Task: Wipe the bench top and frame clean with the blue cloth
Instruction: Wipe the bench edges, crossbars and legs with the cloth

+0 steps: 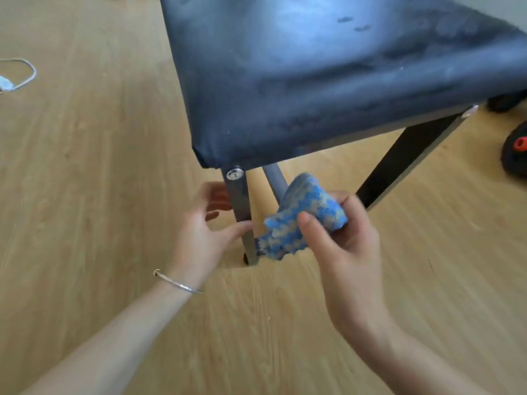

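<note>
Cloth work is on the frame: right hand [342,240] has fingers clamped on the bunched blue-and-beige knit cloth [302,220], its loose tail against the grey metal front leg [241,206] near the foot, likely to wipe it. Steadying, probably: left hand [205,223] cups that leg, fingers curled round, thumb touching. Above, dark padded bench top [313,81] looks smeared. Underfoot light wood floor [99,166], white cable [25,72] lying left

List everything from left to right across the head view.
white cable → left hand → bench leg → blue cloth → right hand → black-and-red object
</note>
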